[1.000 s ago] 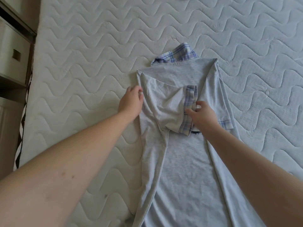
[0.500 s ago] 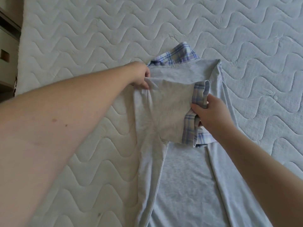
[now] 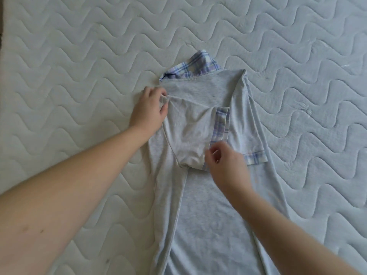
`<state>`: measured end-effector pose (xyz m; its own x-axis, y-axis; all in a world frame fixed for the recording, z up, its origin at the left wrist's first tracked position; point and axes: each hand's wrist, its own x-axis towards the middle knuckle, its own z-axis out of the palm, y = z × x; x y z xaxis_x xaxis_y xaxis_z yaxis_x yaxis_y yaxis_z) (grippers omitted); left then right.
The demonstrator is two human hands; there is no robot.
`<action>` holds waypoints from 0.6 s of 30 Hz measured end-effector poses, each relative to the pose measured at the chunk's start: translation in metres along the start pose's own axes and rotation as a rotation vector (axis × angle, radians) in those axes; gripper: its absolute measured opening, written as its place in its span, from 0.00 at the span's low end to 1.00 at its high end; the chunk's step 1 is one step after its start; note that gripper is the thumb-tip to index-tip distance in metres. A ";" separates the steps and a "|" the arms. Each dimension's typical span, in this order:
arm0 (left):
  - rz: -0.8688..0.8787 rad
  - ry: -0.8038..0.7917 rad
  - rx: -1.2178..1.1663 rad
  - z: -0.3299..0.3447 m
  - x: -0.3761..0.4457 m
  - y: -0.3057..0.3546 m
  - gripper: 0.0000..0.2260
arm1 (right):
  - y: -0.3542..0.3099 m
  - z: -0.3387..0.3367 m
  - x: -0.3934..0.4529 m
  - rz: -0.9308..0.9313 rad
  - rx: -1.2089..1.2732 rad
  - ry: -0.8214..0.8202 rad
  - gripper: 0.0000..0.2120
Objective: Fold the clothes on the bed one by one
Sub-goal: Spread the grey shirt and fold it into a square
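Observation:
A light grey shirt (image 3: 202, 205) with a blue plaid collar (image 3: 195, 68) lies face down on the quilted white mattress (image 3: 79, 76), both long sides folded inward. Its left sleeve (image 3: 190, 132), edged with a plaid cuff (image 3: 220, 126), lies folded across the back. My left hand (image 3: 149, 110) pinches the fabric at the left shoulder fold. Fingers slightly curled, my right hand (image 3: 224, 165) hovers at the lower corner of the sleeve cuff; whether it touches the cloth is unclear. The right sleeve's plaid cuff (image 3: 255, 158) peeks out beside it.
The mattress stretches out on every side of the shirt. A dark strip of floor or bed edge (image 3: 1, 20) shows at the far left.
My right hand has let go of the plaid cuff and dropped to the sleeve's lower corner. The sleeve now lies flatter. My left hand slid slightly down along the shoulder fold.

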<state>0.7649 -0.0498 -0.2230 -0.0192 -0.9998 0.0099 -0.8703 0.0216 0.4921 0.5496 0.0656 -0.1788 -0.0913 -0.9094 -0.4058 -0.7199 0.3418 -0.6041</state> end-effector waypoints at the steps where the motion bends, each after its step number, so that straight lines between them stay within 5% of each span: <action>1: -0.015 0.006 -0.032 0.002 -0.014 -0.001 0.11 | -0.001 0.009 -0.013 0.025 0.002 -0.080 0.08; 6: -0.097 -0.016 -0.064 0.007 -0.068 -0.003 0.15 | 0.008 0.059 -0.044 0.247 0.060 -0.254 0.14; 12: -0.511 0.091 -0.215 0.006 -0.134 -0.003 0.16 | 0.000 0.101 -0.076 0.388 0.243 -0.406 0.18; 18: -0.865 -0.132 -0.514 0.022 -0.229 -0.026 0.12 | 0.005 0.135 -0.129 0.359 0.060 -0.459 0.15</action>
<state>0.7815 0.1784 -0.2568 0.4358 -0.6637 -0.6080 -0.2950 -0.7435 0.6001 0.6511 0.2162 -0.2223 -0.0052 -0.5434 -0.8394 -0.6578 0.6341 -0.4065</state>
